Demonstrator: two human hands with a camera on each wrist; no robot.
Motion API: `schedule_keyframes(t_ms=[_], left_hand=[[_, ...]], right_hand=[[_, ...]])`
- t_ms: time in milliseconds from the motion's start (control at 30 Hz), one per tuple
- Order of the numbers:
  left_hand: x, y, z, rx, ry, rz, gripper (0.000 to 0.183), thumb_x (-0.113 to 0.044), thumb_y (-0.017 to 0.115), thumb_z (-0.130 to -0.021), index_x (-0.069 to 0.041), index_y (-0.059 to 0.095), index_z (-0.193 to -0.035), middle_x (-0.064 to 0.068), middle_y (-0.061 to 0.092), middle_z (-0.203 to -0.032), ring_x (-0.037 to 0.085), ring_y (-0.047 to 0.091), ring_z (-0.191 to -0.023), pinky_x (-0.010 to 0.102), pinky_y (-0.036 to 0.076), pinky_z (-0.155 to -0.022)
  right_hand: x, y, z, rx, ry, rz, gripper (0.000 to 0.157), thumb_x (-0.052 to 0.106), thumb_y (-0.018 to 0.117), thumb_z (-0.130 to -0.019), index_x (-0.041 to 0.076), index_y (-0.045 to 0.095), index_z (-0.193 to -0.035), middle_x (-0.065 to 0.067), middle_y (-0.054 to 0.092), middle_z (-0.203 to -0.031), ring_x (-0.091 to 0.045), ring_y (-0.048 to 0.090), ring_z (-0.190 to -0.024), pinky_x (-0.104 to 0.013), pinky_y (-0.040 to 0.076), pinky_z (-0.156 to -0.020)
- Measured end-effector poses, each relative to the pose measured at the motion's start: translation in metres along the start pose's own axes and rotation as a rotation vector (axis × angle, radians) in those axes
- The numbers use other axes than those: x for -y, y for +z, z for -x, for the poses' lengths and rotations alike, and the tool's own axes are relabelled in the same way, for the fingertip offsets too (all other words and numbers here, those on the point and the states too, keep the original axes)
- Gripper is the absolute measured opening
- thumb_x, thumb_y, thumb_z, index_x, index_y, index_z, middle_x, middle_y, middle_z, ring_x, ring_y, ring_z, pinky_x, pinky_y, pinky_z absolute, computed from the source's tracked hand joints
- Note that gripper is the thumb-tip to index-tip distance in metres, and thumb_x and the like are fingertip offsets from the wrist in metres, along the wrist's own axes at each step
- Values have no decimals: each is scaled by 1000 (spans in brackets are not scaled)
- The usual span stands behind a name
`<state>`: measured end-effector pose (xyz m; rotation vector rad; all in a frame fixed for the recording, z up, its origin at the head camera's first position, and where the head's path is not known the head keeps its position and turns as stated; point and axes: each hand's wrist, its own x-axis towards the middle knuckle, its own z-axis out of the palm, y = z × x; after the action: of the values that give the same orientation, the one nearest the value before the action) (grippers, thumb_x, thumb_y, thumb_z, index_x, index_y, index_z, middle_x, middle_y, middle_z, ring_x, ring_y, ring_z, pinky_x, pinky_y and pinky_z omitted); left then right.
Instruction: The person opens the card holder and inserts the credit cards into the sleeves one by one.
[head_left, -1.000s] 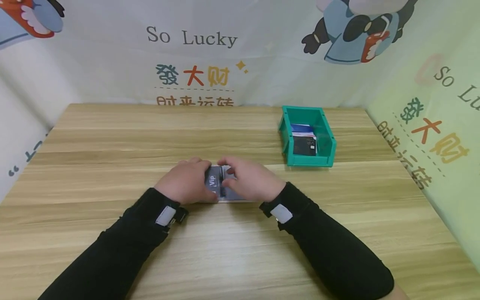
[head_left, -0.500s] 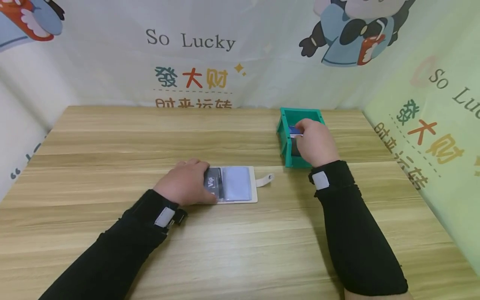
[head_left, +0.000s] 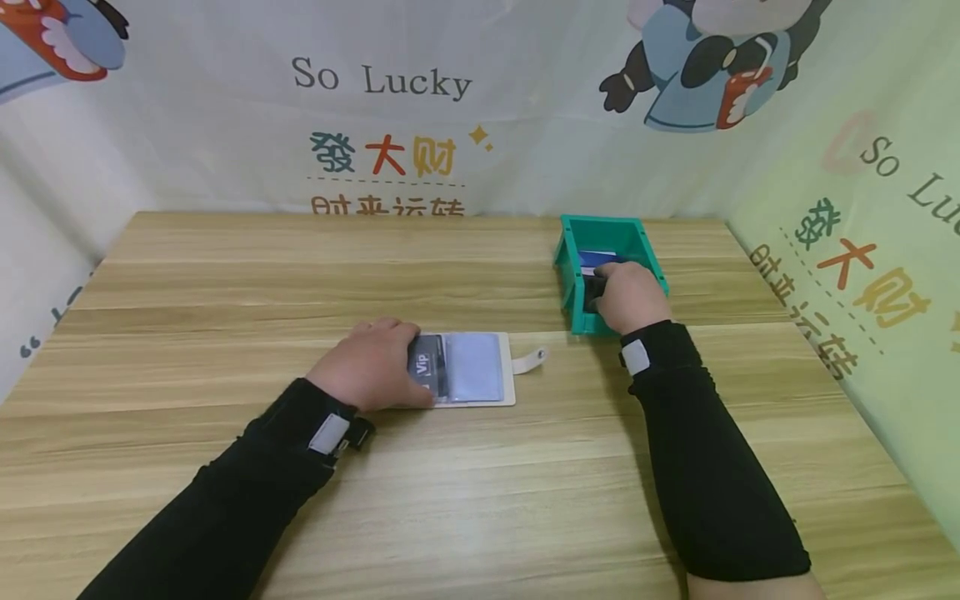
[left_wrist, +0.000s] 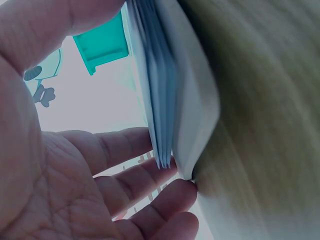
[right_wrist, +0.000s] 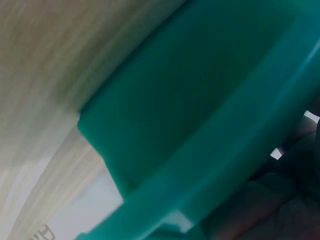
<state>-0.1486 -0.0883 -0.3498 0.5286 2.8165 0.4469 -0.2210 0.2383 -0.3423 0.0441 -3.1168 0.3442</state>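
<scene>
An open card holder [head_left: 509, 371] with clear sleeves lies on the table. One sleeve shows a grey card [head_left: 427, 367] marked "Vip"; beside it is a pale, see-through sleeve [head_left: 473, 367]. My left hand [head_left: 375, 364] grips the holder's left part, thumb on the near edge and fingers at the far edge. In the left wrist view the stacked sleeves [left_wrist: 162, 100] stand edge-on beside the fingers. My right hand [head_left: 633, 296] reaches into the green bin [head_left: 604, 225], thumb and forefinger around a black card [head_left: 592, 292]. In the right wrist view the bin wall [right_wrist: 165, 110] hides most of that hand.
Blue and white cards [head_left: 597, 259] lie farther back in the bin. A white snap strap [head_left: 530, 361] sticks out from the holder toward the bin. Behind the wooden table [head_left: 337, 275] hangs a printed cloth [head_left: 525, 125], which also lines both sides.
My right hand has left the card holder and gone right into the bin, then shifted down toward the black card. The sleeve and strap are uncovered. My left hand keeps its place.
</scene>
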Motion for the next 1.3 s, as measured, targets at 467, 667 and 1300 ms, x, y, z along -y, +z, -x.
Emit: schedule_keyframes(t_ms=[467,667,1300], left_hand=[[1,0,-1,-4,8,-10,95,-51,78,-62,-1,45,-135,16,46,-132,31,42,-103,47,42,-87],[1,-1,-2,-1,8,-7,94,-50,79,-62,-1,45,-135,16,47,-131,31,42,-102,47,43,-86],[1,-2,-2,0,5,2,94,-49,79,-61,-1,46,-135,16,47,-131,30,42,-102,47,43,-87]], right_hand=[[1,6,-9,21,2,27,41,8,60,-87,2,56,-127,-25,53,-122,-37,45,-111,-51,38,-96],[1,6,-10,-2,-3,33,29,6,56,-86,2,62,-114,-25,56,-114,-37,49,-101,-52,42,-91],[3,8,-9,-69,62,-42,23,6,56,-89,-2,52,-109,-22,54,-102,-33,48,-91,-50,45,-81]])
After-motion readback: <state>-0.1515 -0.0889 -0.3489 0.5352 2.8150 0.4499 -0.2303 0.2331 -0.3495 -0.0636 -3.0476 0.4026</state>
